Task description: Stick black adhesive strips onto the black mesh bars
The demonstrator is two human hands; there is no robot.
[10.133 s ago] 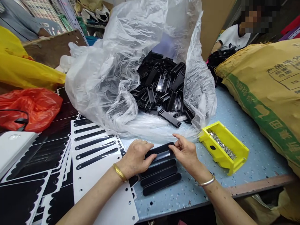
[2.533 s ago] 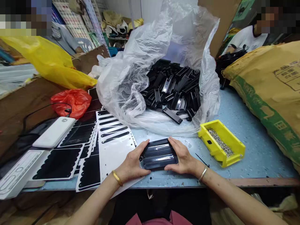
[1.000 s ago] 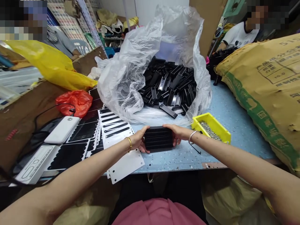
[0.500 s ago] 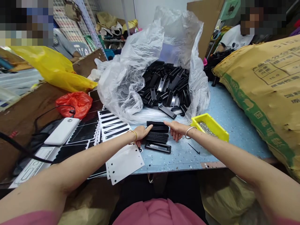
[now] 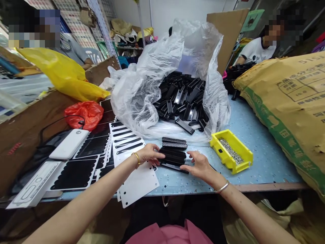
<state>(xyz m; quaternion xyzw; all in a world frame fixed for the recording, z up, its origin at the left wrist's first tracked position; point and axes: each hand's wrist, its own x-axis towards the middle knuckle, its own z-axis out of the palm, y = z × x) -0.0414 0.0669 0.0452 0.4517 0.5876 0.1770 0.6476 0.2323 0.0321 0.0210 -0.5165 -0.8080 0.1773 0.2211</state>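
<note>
Black bars (image 5: 172,158) under hand (image 5: 149,153); sack (image 5: 286,112) reads 5151

A plastic bag (image 5: 142,101) of moulded strips (image 5: 181,100) stands at the rear centre of the bench (image 5: 269,169). A short stack of strips (image 5: 174,159) lies before it, with a tray of screws (image 5: 231,150) to the right, die-cut sheets (image 5: 93,145) to the left, and a sack (image 5: 286,112) along the right edge.

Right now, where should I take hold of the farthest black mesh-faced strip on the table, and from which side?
Probably by its two short ends, from above, with your right hand: the black mesh-faced strip lies flat, its near long edge against the next strip, while both ends stand free.
</note>
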